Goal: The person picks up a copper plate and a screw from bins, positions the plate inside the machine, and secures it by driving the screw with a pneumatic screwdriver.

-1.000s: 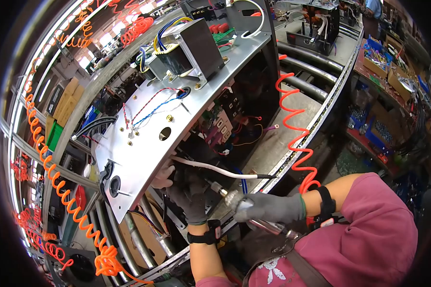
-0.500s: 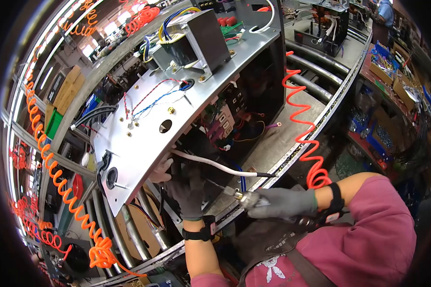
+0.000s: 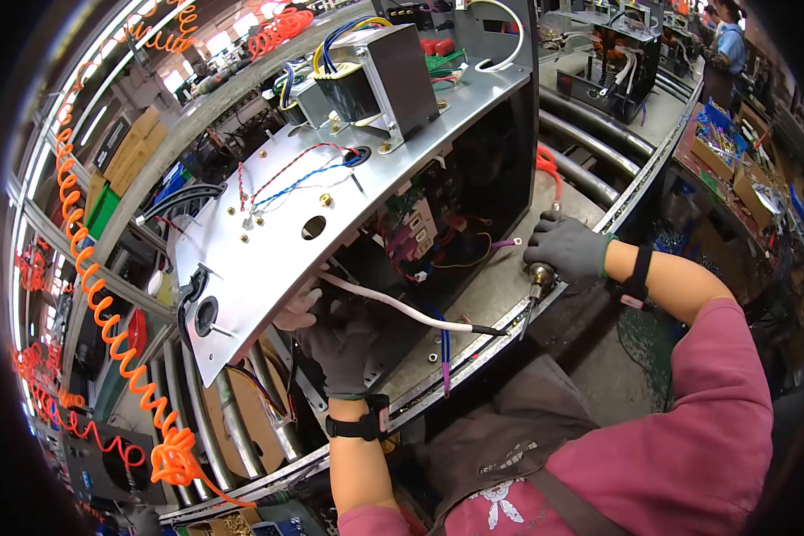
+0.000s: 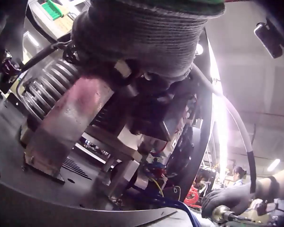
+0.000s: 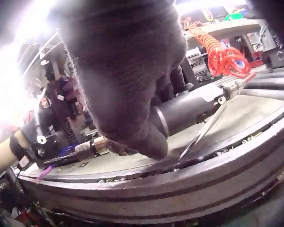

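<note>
Right hand (image 3: 570, 248) wraps power driver (image 3: 541, 277), long axis slanting toward near rail (image 3: 473, 353); left hand (image 3: 335, 353) nearer metal panel (image 3: 263, 268), left grip hidden, cannot tell.

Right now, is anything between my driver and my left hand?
Yes: in the head view, the white cable crosses between the driver in your right hand and your left hand beside the metal plate. Its black end lies near the driver's tip; contact is unclear.
</note>
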Available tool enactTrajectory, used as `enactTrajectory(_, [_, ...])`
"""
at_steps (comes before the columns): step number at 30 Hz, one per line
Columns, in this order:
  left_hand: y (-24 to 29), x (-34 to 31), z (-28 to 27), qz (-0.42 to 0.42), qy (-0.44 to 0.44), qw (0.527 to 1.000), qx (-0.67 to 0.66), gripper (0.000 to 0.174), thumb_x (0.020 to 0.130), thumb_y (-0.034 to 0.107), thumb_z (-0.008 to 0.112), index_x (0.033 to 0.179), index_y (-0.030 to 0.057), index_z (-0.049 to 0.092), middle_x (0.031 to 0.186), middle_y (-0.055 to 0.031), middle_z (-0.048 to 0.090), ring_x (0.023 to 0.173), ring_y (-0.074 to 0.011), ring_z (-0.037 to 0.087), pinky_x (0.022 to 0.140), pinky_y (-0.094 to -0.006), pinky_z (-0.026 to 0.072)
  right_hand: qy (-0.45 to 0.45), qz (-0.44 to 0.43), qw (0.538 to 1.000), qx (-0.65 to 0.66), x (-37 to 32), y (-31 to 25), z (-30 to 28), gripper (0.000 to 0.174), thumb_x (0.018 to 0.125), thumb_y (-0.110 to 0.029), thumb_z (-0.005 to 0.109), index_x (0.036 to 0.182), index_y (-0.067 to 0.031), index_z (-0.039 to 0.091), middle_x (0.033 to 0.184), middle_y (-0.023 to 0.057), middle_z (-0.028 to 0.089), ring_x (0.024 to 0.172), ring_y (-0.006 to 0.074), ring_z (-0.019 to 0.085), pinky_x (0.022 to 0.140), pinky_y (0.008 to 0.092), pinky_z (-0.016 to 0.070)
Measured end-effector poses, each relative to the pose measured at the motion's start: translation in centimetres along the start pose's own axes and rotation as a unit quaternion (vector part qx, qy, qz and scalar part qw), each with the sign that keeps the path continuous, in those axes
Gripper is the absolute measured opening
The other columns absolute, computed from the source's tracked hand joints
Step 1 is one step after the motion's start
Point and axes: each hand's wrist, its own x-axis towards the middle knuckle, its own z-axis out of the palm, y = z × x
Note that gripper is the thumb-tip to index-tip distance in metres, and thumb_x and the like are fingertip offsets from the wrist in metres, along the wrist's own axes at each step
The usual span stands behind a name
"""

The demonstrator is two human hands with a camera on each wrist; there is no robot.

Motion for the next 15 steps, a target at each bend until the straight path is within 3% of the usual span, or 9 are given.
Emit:
enactTrajectory(5, [0.7,0.5,-0.6,0.061,-0.012,0.997,0.039,0.037,0.072,0.025,0.072,0.101,0.0025,0.063,0.096,-0.0139,0.065,0.084,-0.0322,0.061,0.075,-0.0393,0.0479,0.017,0.037,0.999,0.001,1.7,0.1,1.8,0.038,0.065,-0.02,0.069,0.102,-0.0141,0.063,0.097,0.006,0.061,0.107,0.0256,0.053,0.096,0.0396,0.0372])
enactTrajectory(7, [0.3,0.3,-0.6,-0.047,-0.079,0.993,-0.075,0.049,0.08,0.021,0.066,0.119,-0.0057,0.055,0.104,-0.0161,0.06,0.097,-0.0261,0.056,0.082,-0.0369,0.046,0.036,0.039,0.999,-0.006,1.9,-0.3,1.3,0.039,0.065,-0.019,0.069,0.103,-0.0138,0.063,0.1,0.006,0.061,0.111,0.0258,0.052,0.097,0.0405,0.0367])
enactTrajectory(8, [0.3,0.3,-0.8,-0.048,-0.08,0.993,-0.074,0.049,0.08,0.021,0.066,0.119,-0.0057,0.055,0.104,-0.0161,0.06,0.097,-0.0261,0.056,0.082,-0.0369,0.046,0.042,0.062,0.997,-0.007,1.6,-0.7,0.7,0.039,0.067,-0.019,0.069,0.105,-0.013,0.063,0.099,0.0075,0.062,0.109,0.0258,0.054,0.094,0.04,0.0394])
enactTrajectory(10, [0.9,0.6,-1.4,0.145,0.019,0.985,0.09,0.034,0.08,0.024,0.066,0.104,0.0002,0.063,0.096,-0.0143,0.065,0.091,-0.0326,0.061,0.082,-0.04,0.0464,0.043,0.083,0.996,-0.006,1.3,-2.5,-2.4,0.038,0.07,-0.019,0.068,0.107,-0.0122,0.063,0.098,0.009,0.062,0.106,0.0257,0.056,0.091,0.0396,0.0422])
enactTrajectory(11, [0.6,0.4,-1.2,0.141,0.018,0.986,0.091,0.034,0.08,0.024,0.066,0.104,0.0002,0.063,0.096,-0.0143,0.065,0.091,-0.0326,0.061,0.082,-0.04,0.0464,0.081,0.101,0.981,0.144,1.4,-4.3,-4.9,0.035,0.074,-0.016,0.066,0.109,-0.0088,0.061,0.095,0.0119,0.062,0.099,0.0278,0.058,0.085,0.0388,0.0458])
enactTrajectory(12, [0.0,0.1,-0.8,0.075,0.012,0.997,0.023,0.034,0.08,0.025,0.066,0.104,-0.0001,0.064,0.096,-0.0145,0.065,0.092,-0.0328,0.061,0.082,-0.0403,0.0459,0.118,0.12,0.942,0.292,1.6,-6.1,-6.9,0.033,0.079,-0.013,0.064,0.11,-0.0055,0.06,0.092,0.0148,0.063,0.091,0.03,0.061,0.08,0.038,0.0494])
enactTrajectory(13, [-0.2,-0.1,-0.7,0.01,0.006,0.999,-0.045,0.035,0.081,0.026,0.065,0.103,-0.0003,0.065,0.097,-0.0146,0.066,0.093,-0.0329,0.061,0.083,-0.0407,0.0454,0.114,0.042,0.905,0.409,1.6,-7.9,-8.3,0.03,0.084,-0.015,0.062,0.112,-0.0047,0.059,0.093,0.0161,0.063,0.089,0.0292,0.062,0.077,0.037,0.0501])
enactTrajectory(15, [-0.1,0.1,-0.4,0.046,0.02,0.999,0.003,0.034,0.082,0.026,0.065,0.103,-0.0002,0.065,0.097,-0.0147,0.066,0.094,-0.0331,0.06,0.083,-0.0408,0.0453,0.062,-0.089,0.811,0.575,2.5,-11.7,-8.8,0.028,0.091,-0.017,0.057,0.116,-0.0037,0.057,0.096,0.0168,0.064,0.088,0.0272,0.064,0.076,0.0356,0.0504])
